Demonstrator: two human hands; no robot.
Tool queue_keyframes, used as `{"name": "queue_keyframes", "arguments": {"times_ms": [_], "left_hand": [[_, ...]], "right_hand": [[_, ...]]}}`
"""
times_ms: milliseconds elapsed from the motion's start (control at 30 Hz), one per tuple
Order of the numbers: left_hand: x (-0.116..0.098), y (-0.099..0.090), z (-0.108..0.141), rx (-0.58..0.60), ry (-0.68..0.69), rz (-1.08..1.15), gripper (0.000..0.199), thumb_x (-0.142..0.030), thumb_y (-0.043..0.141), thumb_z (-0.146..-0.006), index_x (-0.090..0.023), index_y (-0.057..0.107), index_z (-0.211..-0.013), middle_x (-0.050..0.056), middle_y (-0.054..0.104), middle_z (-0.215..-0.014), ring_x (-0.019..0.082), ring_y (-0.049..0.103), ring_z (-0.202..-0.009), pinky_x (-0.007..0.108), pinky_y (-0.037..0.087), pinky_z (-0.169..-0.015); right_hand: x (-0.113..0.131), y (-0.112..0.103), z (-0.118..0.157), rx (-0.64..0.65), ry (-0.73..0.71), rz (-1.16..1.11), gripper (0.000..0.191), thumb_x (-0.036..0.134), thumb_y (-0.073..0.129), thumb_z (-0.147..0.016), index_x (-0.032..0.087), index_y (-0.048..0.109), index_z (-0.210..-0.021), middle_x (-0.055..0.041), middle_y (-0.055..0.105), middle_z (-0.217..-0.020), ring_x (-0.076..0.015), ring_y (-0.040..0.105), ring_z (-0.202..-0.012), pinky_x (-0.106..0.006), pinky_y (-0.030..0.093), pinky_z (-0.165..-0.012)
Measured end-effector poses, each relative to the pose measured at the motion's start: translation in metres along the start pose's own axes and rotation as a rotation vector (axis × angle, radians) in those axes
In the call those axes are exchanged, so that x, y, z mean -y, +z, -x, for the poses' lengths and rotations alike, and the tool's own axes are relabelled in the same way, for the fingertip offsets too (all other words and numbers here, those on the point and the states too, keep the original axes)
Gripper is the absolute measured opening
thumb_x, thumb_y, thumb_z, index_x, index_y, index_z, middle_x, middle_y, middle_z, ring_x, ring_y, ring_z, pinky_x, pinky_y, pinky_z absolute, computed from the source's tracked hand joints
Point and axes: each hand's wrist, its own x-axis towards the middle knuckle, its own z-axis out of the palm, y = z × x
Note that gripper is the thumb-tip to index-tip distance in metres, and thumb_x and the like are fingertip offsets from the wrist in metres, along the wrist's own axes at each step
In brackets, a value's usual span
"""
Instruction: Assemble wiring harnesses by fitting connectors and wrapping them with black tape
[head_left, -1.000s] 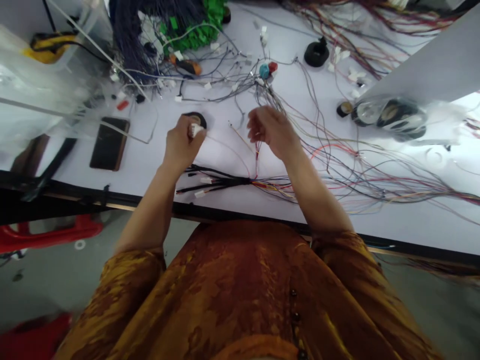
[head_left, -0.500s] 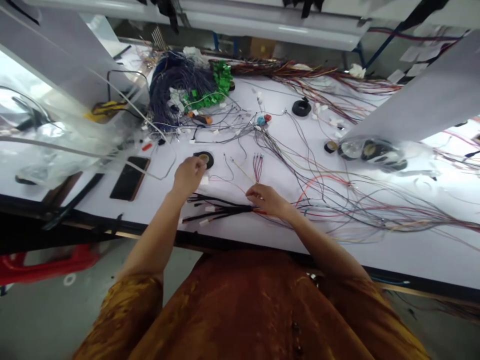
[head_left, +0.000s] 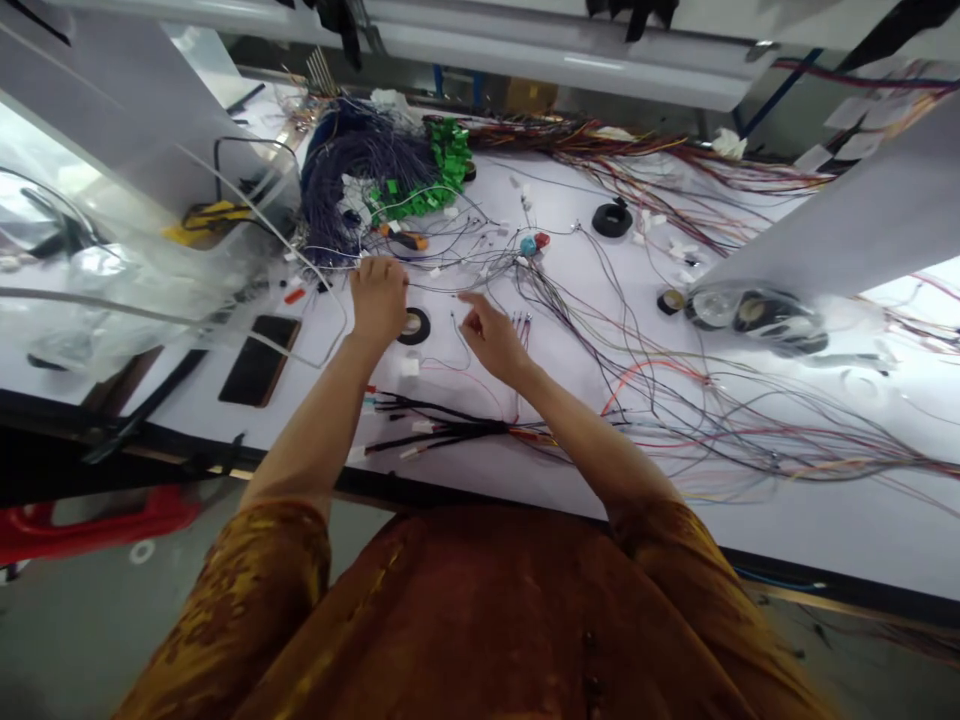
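My left hand (head_left: 379, 298) is over the thin grey wires, just above a black tape roll (head_left: 413, 326). Its fingers are curled, and whatever they grip is hidden beneath them. To the right, my right hand (head_left: 491, 338) has thumb and forefinger together, with the small tip of a wire (head_left: 455, 296) poking out at the fingertips. Below both hands lies a wire harness (head_left: 480, 429) with black-sleeved branches and white connectors. Several thin wires with metal terminals (head_left: 523, 322) stand out beside my right wrist. A white connector (head_left: 409, 368) lies under the tape roll.
A dark phone (head_left: 259, 361) lies at left, beside clear plastic bags (head_left: 112, 300). Behind are a purple wire bundle (head_left: 337, 170) with green connectors (head_left: 448, 150) and an orange-handled tool (head_left: 405, 238). More tape rolls (head_left: 612, 219) and long loose wires (head_left: 720, 430) spread to the right.
My left hand has moved up from the tape roll toward the grey wires. My right hand has left the harness and moved up and left, with the wire tip at its fingers.
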Motion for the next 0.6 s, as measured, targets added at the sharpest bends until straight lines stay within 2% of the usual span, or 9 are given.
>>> {"name": "queue_keyframes", "arguments": {"times_ms": [67,133,167,200,267,333,467,533,600], "left_hand": [[-0.013,-0.013,0.013,-0.11,0.132,0.139,0.014,-0.02,0.052,-0.093,-0.021,0.065,-0.1,0.013,0.065,-0.126,0.035,0.053,-0.126,0.056,0.039,-0.108],[-0.023,-0.018,0.021,-0.2,0.209,0.31,0.018,-0.023,0.052,-0.095,-0.023,0.062,-0.109,0.011,0.066,-0.123,0.031,0.057,-0.121,0.053,0.043,-0.105],[-0.027,-0.016,0.023,-0.245,0.2,0.413,0.026,-0.025,0.053,-0.095,-0.025,0.059,-0.12,0.011,0.064,-0.126,0.028,0.06,-0.117,0.05,0.046,-0.102],[-0.03,-0.011,0.023,-0.283,0.164,0.519,0.037,-0.026,0.054,-0.096,-0.027,0.051,-0.133,0.012,0.061,-0.13,0.026,0.062,-0.113,0.047,0.05,-0.097],[-0.038,0.008,0.02,-0.287,0.063,0.703,0.059,-0.029,0.057,-0.095,-0.03,0.032,-0.149,0.014,0.056,-0.137,0.022,0.065,-0.104,0.04,0.055,-0.083],[-0.049,0.034,0.01,-0.143,0.041,0.751,0.068,-0.031,0.062,-0.093,-0.027,0.028,-0.151,0.015,0.057,-0.136,0.023,0.066,-0.104,0.037,0.056,-0.078],[-0.068,0.079,-0.02,0.256,0.125,0.386,0.061,-0.033,0.062,-0.094,-0.016,0.041,-0.149,0.018,0.051,-0.149,0.03,0.055,-0.132,0.042,0.047,-0.108],[-0.069,0.09,-0.036,0.334,0.131,0.213,0.05,-0.031,0.053,-0.099,-0.016,0.048,-0.146,0.016,0.049,-0.153,0.031,0.047,-0.141,0.046,0.036,-0.119],[-0.063,0.094,-0.051,0.345,0.121,0.147,0.044,-0.026,0.048,-0.101,-0.017,0.054,-0.143,0.014,0.048,-0.156,0.031,0.042,-0.145,0.05,0.029,-0.123]], "right_hand": [[0.001,0.009,-0.027,-0.031,-0.022,0.115,0.047,0.01,0.052,-0.092,0.018,0.051,-0.139,-0.0032,0.069,-0.098,-0.0152,0.06,-0.084,-0.029,0.046,-0.083],[0.001,0.013,-0.051,-0.017,-0.042,0.205,0.025,0.018,0.052,-0.099,0.017,0.062,-0.121,-0.0054,0.069,-0.101,-0.0168,0.06,-0.089,-0.03,0.046,-0.086],[0.0,0.013,-0.062,-0.027,-0.041,0.21,0.019,0.023,0.049,-0.102,0.016,0.064,-0.11,-0.0057,0.069,-0.099,-0.0169,0.061,-0.089,-0.031,0.047,-0.087],[-0.001,0.011,-0.07,-0.055,-0.034,0.179,0.023,0.028,0.045,-0.105,0.016,0.065,-0.102,-0.0054,0.069,-0.095,-0.0162,0.061,-0.087,-0.03,0.047,-0.086],[-0.002,0.003,-0.083,-0.141,-0.02,0.031,0.032,0.032,0.037,-0.108,0.017,0.064,-0.1,-0.0038,0.067,-0.089,-0.0137,0.062,-0.077,-0.028,0.049,-0.082],[0.0,-0.008,-0.089,-0.19,-0.03,-0.12,0.036,0.037,0.034,-0.109,0.018,0.064,-0.106,-0.0031,0.067,-0.087,-0.0123,0.062,-0.071,-0.028,0.052,-0.078],[0.02,-0.034,-0.073,-0.14,-0.126,-0.188,0.046,0.06,0.04,-0.103,0.023,0.068,-0.101,-0.0032,0.067,-0.087,-0.0129,0.062,-0.071,-0.03,0.055,-0.078],[0.037,-0.053,-0.051,-0.196,-0.177,-0.212,0.048,0.064,0.041,-0.101,0.026,0.069,-0.105,-0.0029,0.068,-0.089,-0.0125,0.062,-0.072,-0.03,0.055,-0.077],[0.055,-0.079,-0.023,-0.346,-0.254,-0.274,0.046,0.06,0.041,-0.102,0.025,0.068,-0.113,-0.0028,0.07,-0.095,-0.0128,0.066,-0.076,-0.031,0.057,-0.074]]}}
